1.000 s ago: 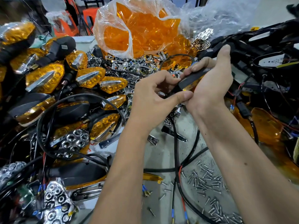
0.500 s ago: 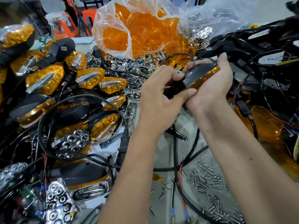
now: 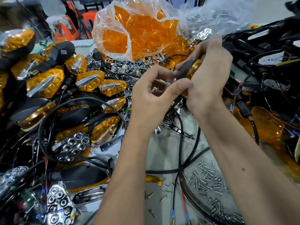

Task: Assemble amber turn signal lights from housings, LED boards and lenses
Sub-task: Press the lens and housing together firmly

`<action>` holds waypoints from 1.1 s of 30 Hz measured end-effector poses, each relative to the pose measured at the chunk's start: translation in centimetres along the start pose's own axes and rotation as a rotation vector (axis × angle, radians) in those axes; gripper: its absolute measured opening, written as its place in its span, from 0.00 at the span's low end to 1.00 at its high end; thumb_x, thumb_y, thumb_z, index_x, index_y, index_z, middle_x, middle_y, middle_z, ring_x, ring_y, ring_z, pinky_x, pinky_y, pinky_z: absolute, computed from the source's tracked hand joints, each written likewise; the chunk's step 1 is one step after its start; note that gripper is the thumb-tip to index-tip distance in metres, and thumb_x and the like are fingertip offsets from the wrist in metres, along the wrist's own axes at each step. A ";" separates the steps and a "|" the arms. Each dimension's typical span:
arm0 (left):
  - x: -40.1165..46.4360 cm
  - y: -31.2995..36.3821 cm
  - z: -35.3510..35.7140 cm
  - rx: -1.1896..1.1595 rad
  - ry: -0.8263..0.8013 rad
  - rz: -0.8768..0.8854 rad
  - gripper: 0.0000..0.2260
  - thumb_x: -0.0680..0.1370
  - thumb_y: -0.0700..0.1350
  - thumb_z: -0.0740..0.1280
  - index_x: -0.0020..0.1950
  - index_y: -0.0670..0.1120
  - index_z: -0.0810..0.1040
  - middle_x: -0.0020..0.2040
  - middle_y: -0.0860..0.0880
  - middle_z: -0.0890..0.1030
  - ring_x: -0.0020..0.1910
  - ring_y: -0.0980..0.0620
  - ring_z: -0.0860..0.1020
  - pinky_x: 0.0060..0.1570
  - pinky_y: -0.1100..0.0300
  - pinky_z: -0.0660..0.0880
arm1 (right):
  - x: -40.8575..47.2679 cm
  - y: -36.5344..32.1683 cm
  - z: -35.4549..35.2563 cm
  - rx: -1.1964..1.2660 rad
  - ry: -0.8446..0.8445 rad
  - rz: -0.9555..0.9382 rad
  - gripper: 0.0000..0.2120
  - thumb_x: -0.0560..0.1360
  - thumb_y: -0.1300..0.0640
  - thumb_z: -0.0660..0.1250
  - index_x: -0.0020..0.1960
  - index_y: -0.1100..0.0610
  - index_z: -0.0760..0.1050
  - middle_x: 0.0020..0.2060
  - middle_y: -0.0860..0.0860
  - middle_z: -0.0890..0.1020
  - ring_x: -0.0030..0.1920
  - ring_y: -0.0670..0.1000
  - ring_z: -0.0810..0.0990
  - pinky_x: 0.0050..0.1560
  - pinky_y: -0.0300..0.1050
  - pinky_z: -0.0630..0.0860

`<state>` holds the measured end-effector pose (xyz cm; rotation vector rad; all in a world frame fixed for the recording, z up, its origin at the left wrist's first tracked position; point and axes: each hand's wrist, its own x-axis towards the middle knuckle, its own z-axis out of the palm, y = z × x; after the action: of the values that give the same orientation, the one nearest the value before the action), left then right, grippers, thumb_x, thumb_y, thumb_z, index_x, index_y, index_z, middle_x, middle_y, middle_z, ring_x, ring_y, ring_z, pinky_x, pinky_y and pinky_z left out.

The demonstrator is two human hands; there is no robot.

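Note:
Above the table's middle I hold a turn signal [image 3: 189, 69] with a black housing and an amber lens edge. My right hand [image 3: 209, 75] wraps round it from the right, fingers curled over its top. My left hand [image 3: 155, 96] meets it from the left, thumb and fingertips pinching its near end. A black cable [image 3: 180, 143] with red and black leads hangs from it toward me. The light's face is hidden by my fingers.
Finished amber lights [image 3: 48, 85] pile up on the left. A clear bag of amber lenses [image 3: 139, 33] stands at the back, chrome reflectors [image 3: 123, 67] below it. Black housings and wires [image 3: 267, 51] crowd the right. Several loose screws [image 3: 206, 177] lie near the front.
The light has turned in my hands, from lying flat to end-on with its amber rim facing up. My right hand rose over its top and my left thumb slid along its near end.

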<state>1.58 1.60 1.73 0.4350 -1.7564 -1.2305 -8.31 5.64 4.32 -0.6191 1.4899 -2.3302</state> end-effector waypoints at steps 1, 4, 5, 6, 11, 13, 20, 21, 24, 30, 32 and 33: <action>0.1 0.1 0.1 -0.030 0.003 0.006 0.21 0.71 0.56 0.75 0.49 0.39 0.77 0.43 0.41 0.79 0.42 0.37 0.80 0.41 0.41 0.80 | 0.3 0.0 0.5 -0.051 0.026 -0.128 0.17 0.87 0.59 0.52 0.41 0.56 0.68 0.36 0.65 0.73 0.38 0.65 0.79 0.47 0.62 0.81; 0.2 0.2 0.0 -0.043 -0.001 0.010 0.15 0.73 0.54 0.74 0.53 0.47 0.77 0.45 0.44 0.78 0.46 0.33 0.80 0.42 0.35 0.81 | 0.3 -0.4 1.1 -0.128 -0.004 -0.243 0.08 0.83 0.65 0.54 0.49 0.54 0.65 0.39 0.56 0.75 0.41 0.55 0.78 0.48 0.56 0.78; 0.3 0.2 -0.2 -0.034 -0.003 0.012 0.13 0.75 0.54 0.73 0.56 0.50 0.78 0.46 0.46 0.79 0.47 0.36 0.81 0.42 0.38 0.82 | 0.6 0.0 1.1 -0.125 -0.037 -0.277 0.08 0.82 0.67 0.55 0.52 0.55 0.64 0.42 0.54 0.74 0.42 0.50 0.76 0.48 0.49 0.75; 0.3 0.1 -0.4 -0.029 -0.004 0.018 0.12 0.77 0.52 0.72 0.58 0.51 0.78 0.48 0.44 0.79 0.46 0.40 0.82 0.41 0.44 0.84 | 0.6 0.2 1.0 -0.142 -0.069 -0.297 0.09 0.81 0.67 0.55 0.55 0.55 0.64 0.44 0.53 0.72 0.43 0.47 0.74 0.48 0.44 0.73; 0.5 -0.9 -1.2 -0.057 0.110 0.009 0.12 0.87 0.46 0.59 0.61 0.40 0.79 0.49 0.40 0.82 0.45 0.49 0.83 0.43 0.59 0.82 | 0.5 0.3 1.2 -0.259 -0.122 -0.194 0.02 0.84 0.59 0.59 0.55 0.54 0.69 0.44 0.51 0.75 0.41 0.44 0.75 0.43 0.44 0.79; 0.4 -0.8 -0.9 -0.217 0.185 -0.065 0.14 0.87 0.49 0.56 0.61 0.48 0.80 0.51 0.39 0.83 0.47 0.38 0.82 0.45 0.50 0.84 | 0.3 0.5 0.9 -0.421 -0.129 -0.189 0.15 0.86 0.49 0.55 0.48 0.57 0.72 0.39 0.52 0.77 0.35 0.48 0.79 0.38 0.51 0.79; 0.7 -1.0 -1.1 -0.625 0.402 -0.297 0.16 0.88 0.49 0.55 0.74 0.47 0.72 0.66 0.42 0.81 0.64 0.43 0.80 0.69 0.48 0.75 | 0.9 0.4 -0.7 -0.767 -0.633 -0.393 0.20 0.77 0.33 0.66 0.48 0.50 0.77 0.32 0.43 0.77 0.35 0.48 0.75 0.40 0.57 0.76; 0.8 -1.0 -1.3 -0.673 0.388 -0.320 0.18 0.88 0.50 0.54 0.74 0.44 0.72 0.66 0.41 0.81 0.63 0.42 0.80 0.69 0.48 0.75 | 1.0 0.3 -0.8 -0.774 -0.657 -0.440 0.19 0.75 0.34 0.70 0.51 0.50 0.77 0.34 0.44 0.79 0.37 0.48 0.76 0.42 0.56 0.76; 0.7 -0.7 -1.9 -0.838 0.325 -0.349 0.23 0.88 0.51 0.52 0.73 0.37 0.73 0.63 0.40 0.80 0.62 0.42 0.77 0.67 0.48 0.70 | 0.9 0.5 -0.9 -0.706 -0.674 -0.500 0.20 0.73 0.41 0.77 0.53 0.55 0.78 0.39 0.48 0.82 0.39 0.50 0.78 0.44 0.54 0.77; 1.3 -0.5 -3.7 -0.972 0.426 -0.301 0.36 0.84 0.67 0.46 0.38 0.41 0.78 0.41 0.41 0.80 0.40 0.42 0.81 0.49 0.49 0.76 | 0.4 0.8 -0.7 -0.716 -0.827 -0.527 0.22 0.70 0.45 0.81 0.49 0.58 0.75 0.38 0.52 0.83 0.39 0.56 0.79 0.41 0.53 0.76; 1.5 -0.4 -4.2 -1.075 0.461 -0.274 0.35 0.84 0.67 0.47 0.31 0.43 0.73 0.35 0.45 0.76 0.36 0.44 0.78 0.49 0.50 0.75 | 0.0 0.8 -0.1 -0.725 -0.883 -0.537 0.20 0.70 0.46 0.81 0.49 0.58 0.76 0.38 0.52 0.82 0.40 0.54 0.78 0.41 0.51 0.76; 1.5 -0.4 -4.3 -1.127 0.456 -0.253 0.35 0.84 0.67 0.47 0.30 0.44 0.71 0.33 0.46 0.74 0.35 0.46 0.77 0.48 0.51 0.75 | -0.2 0.9 0.2 -0.717 -0.904 -0.533 0.20 0.70 0.48 0.81 0.49 0.59 0.76 0.38 0.51 0.82 0.40 0.52 0.78 0.42 0.47 0.75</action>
<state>4.28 -2.04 2.44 0.2187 -0.4651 -1.8851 -8.03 5.23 3.55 -2.1012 1.7219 -1.2860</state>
